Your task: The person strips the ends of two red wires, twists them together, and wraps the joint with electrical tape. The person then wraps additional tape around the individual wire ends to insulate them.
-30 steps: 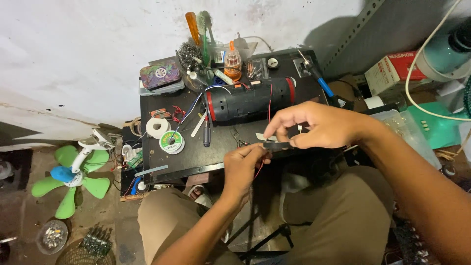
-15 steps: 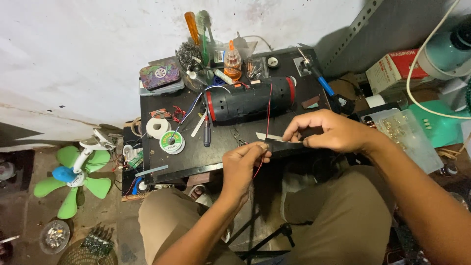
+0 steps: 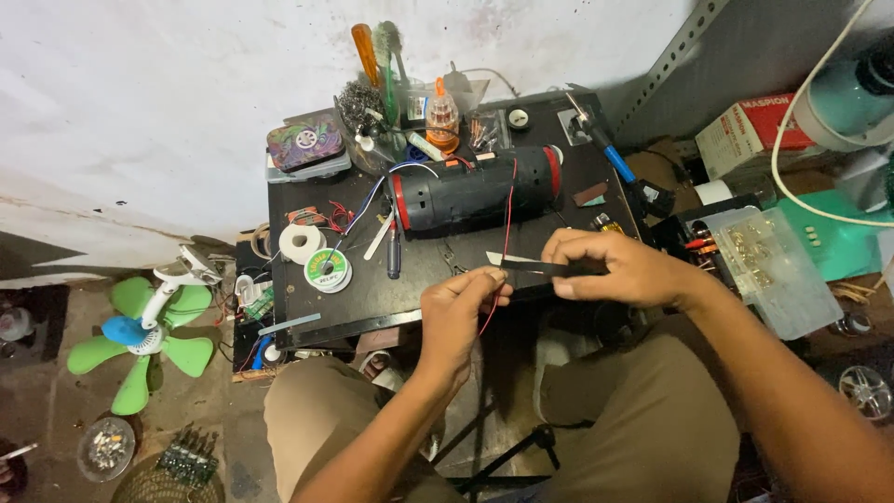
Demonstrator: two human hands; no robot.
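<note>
Table: a small dark work table point(image 3: 372, 298) stands against a white wall, its top crowded.
Middle: a black cylinder with red end rings point(image 3: 475, 191) lies on its side, red and blue wires running from it.
Left part: a white tape roll point(image 3: 300, 242) sits just beside a green solder spool point(image 3: 328, 270); a dark-handled screwdriver point(image 3: 393, 251) lies near them.
Back edge: a patterned tin point(image 3: 305, 146), an orange bottle point(image 3: 441, 116) and upright screwdrivers point(image 3: 368, 51).
Right part: a blue-handled soldering iron point(image 3: 610, 158).
Floor: a green fan point(image 3: 149, 335) lies left of the table, a round dish point(image 3: 104, 447) near it.
</note>
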